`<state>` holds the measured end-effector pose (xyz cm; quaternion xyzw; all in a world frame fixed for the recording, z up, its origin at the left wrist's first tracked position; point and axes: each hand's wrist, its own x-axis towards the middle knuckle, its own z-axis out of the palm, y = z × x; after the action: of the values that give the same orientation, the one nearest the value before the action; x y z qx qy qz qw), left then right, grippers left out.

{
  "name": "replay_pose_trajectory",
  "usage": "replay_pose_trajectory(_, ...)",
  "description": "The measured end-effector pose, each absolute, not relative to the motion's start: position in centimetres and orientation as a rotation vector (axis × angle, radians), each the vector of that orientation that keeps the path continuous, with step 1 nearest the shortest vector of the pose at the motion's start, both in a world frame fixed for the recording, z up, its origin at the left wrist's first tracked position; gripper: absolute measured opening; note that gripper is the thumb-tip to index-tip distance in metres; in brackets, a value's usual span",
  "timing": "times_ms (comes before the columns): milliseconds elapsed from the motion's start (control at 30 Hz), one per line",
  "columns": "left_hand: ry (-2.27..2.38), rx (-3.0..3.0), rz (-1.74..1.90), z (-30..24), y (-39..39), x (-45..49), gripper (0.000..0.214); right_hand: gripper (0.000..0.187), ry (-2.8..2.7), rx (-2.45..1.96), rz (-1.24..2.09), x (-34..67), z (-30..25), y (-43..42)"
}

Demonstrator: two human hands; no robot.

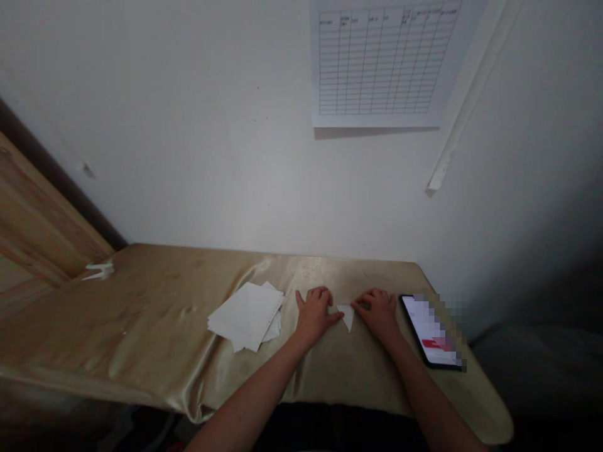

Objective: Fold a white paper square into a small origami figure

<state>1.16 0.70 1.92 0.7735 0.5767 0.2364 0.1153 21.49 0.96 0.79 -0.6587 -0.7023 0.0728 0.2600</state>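
A small folded white paper (347, 314), triangular and pointing toward me, lies on the table's gold satin cloth (155, 320). My left hand (315, 314) rests on the cloth just left of it, fingers curled, with the thumb tip touching the paper's left edge. My right hand (379, 311) presses down on the paper's right corner with bent fingers. Neither hand lifts the paper.
A loose stack of white paper sheets (247, 316) lies left of my left hand. A phone (432, 331) with a lit screen lies at the right edge. A white wall with a printed grid chart (381, 59) rises behind; a wooden panel (32, 232) stands at left.
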Motion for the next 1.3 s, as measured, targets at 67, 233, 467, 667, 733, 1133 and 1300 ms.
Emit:
replay_pose_trajectory(67, 1.675, 2.273, 0.698, 1.8, 0.7, 1.1, 0.029, 0.021, -1.899, -1.809, 0.173, 21.2, 0.8, 1.0)
replay_pose_trajectory(233, 1.628, 2.308, 0.689, 1.8, 0.8, 1.1, 0.026, 0.02, -1.894, -1.85, 0.137, 20.7, 0.7, 1.0)
replay_pose_trajectory(467, 1.682, 2.32, 0.593, 2.0, 0.9, 1.2, 0.035, 0.018, -1.856, -1.914, 0.138, 20.4, 0.6, 1.1)
replay_pose_trajectory(667, 1.695, 2.294, 0.563, 2.2, 0.8, 1.2, 0.035, 0.018, -1.953, -1.769, 0.181, 20.5, 0.7, 0.9)
replay_pose_trajectory(733, 1.688, 2.295, 0.568, 2.2, 0.9, 1.1, 0.035, 0.021, -2.027, -1.696, 0.18, 20.6, 0.8, 0.8)
replay_pose_trajectory(1133, 1.664, 2.295, 0.571, 2.2, 1.0, 1.0, 0.034, 0.03, -2.136, -1.658, 0.284, 21.6, 0.2, 1.1)
replay_pose_trajectory(1300, 1.643, 2.3, 0.583, 2.1, 0.9, 0.9, 0.034, 0.03, -2.127, -1.664, 0.284, 21.6, 0.5, 0.9)
